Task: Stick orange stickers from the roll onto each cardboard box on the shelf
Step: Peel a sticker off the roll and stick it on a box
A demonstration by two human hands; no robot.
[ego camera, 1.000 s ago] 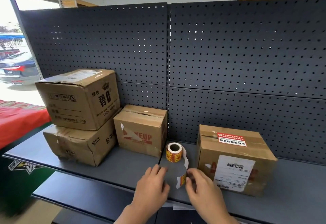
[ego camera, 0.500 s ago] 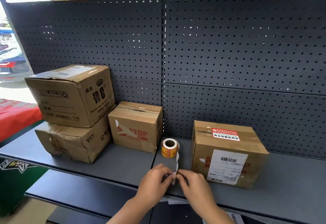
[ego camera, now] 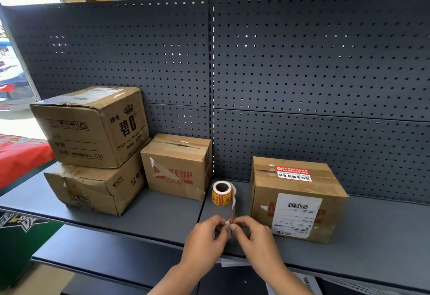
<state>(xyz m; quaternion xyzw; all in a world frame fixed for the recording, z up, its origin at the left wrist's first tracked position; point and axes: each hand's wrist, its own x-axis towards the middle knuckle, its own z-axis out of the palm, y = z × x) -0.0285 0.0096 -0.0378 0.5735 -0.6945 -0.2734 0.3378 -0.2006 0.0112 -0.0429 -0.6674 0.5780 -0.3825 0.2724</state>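
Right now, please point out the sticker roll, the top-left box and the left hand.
sticker roll [ego camera: 221,199]: head view, orange side.
top-left box [ego camera: 76,139]: head view, front face.
left hand [ego camera: 203,241]: head view, back of hand.

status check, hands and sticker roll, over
Left hand and right hand both pinching strip end. Sticker roll on shelf, between middle box and right box. Nothing in the way.

Dark grey on shelf [ego camera: 162,213] and pegboard [ego camera: 302,62], the latter dotted with rows of holes. Brown with black print on top-left box [ego camera: 93,129]; brown with red lettering on middle box [ego camera: 176,166] and right box [ego camera: 261,192]. Orange-yellow with red print on sticker roll [ego camera: 221,199].
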